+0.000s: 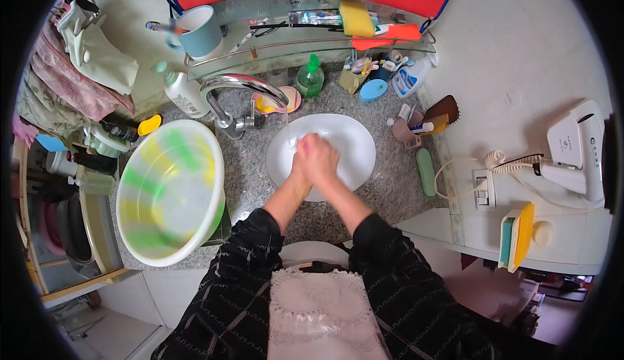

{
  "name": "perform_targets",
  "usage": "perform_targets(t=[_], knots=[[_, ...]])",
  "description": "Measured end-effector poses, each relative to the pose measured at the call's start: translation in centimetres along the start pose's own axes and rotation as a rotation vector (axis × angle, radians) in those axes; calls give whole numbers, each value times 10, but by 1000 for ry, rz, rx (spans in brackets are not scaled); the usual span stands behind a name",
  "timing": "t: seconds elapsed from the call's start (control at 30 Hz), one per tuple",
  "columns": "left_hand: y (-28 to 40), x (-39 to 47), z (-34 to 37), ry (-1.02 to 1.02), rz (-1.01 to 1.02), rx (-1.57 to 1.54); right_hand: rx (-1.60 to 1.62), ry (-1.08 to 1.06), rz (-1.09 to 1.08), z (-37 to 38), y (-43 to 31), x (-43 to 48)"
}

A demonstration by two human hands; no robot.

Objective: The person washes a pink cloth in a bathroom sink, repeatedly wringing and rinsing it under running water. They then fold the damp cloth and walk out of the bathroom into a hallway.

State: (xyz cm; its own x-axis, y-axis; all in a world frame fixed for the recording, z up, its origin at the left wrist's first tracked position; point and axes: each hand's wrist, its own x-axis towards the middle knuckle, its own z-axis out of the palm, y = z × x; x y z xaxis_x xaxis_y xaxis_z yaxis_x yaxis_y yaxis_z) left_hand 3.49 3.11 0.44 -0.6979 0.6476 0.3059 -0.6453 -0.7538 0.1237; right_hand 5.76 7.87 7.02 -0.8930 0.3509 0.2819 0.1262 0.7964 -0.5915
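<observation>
My right hand [322, 157] is wrapped over my left hand [301, 167], and the two are pressed together over the white oval washbasin [358, 160]. Most of the left hand is covered by the right. Whether anything lies between the palms is hidden. From the curved chrome faucet [243, 83] a thin stream of water [287, 122] falls just beyond my fingers. Behind the basin, a pink soap dish [298, 100] holds a pale soap bar [285, 99]. A green pump bottle [310, 80] stands beside the dish.
A large green-and-yellow plastic tub [178, 194] sits left on the granite counter [246, 172]. Above the back runs a glass shelf [302, 49] with a blue mug [200, 31]. A pink cup [407, 133] and a green case [425, 172] are right. A hair dryer [575, 165] hangs on the right wall.
</observation>
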Motion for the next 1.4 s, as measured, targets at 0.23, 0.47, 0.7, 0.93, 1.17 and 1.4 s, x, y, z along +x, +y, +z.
perform_targets(t=[0.23, 0.47, 0.7, 0.93, 1.17, 1.4], knots=[[6, 4, 12, 821, -93, 451, 449, 218, 413, 11, 109, 62], [26, -9, -16, 654, -386, 192, 575, -16, 178, -2, 17, -18], [21, -5, -20, 622, -378, 697, 243, 20, -118, -2, -20, -51], [-5, 0, 1, 835, -186, 390, 90, 42, 255, 16, 86, 41], [41, -5, 6, 693, -328, 239, 911, -52, 449, -7, 47, 24], [26, -16, -55, 317, -261, 262, 306, -36, -133, -10, -29, -54]])
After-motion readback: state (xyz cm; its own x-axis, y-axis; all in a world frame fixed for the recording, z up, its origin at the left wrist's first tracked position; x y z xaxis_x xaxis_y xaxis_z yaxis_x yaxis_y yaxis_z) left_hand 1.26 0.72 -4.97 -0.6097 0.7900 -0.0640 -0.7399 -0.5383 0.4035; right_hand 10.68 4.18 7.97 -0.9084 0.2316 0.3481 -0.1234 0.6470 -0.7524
